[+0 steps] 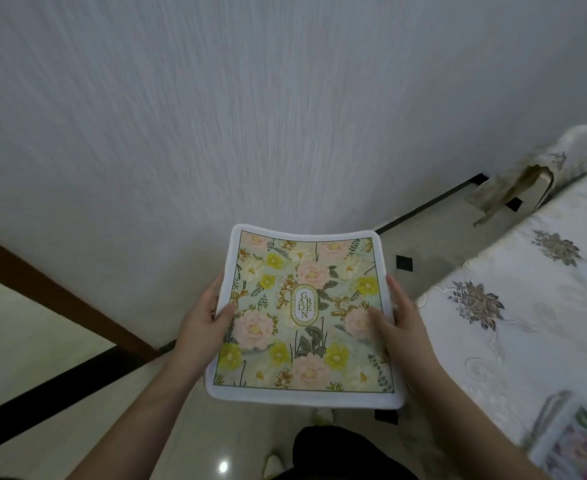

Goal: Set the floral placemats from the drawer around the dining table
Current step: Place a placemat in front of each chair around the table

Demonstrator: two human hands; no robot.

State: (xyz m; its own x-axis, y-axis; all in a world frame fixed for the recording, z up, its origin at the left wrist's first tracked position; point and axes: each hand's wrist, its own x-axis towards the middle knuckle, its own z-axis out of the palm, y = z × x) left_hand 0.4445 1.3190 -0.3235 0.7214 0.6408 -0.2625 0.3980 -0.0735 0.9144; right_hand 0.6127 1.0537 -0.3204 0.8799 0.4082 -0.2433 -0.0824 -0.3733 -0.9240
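A: Head view. What do my hands carry?

B: I hold a floral placemat in the air in front of me, above the pale tiled floor. My left hand grips its left edge, thumb on the printed face and fingers curled under. My right hand grips the right edge the same way, thumb lying on a pink flower.

A: How does the mat lie?

B: Printed side up, nearly flat, its far edge bowing slightly. A white border frames pink and yellow flowers, and an oval label at the centre reads "GARDEN". Whether more mats are stacked beneath it, I cannot tell.

A: Where is the desk?

B: To my right, covered by a white embroidered cloth. The mat I hold is near its edge but apart from it. A second placemat, with pink and purple flowers, lies on the desk's near corner, partly cut off by the frame.

A: What lies beyond?

B: A white textured wall ahead, and a chair under a pale cover at the desk's far end.
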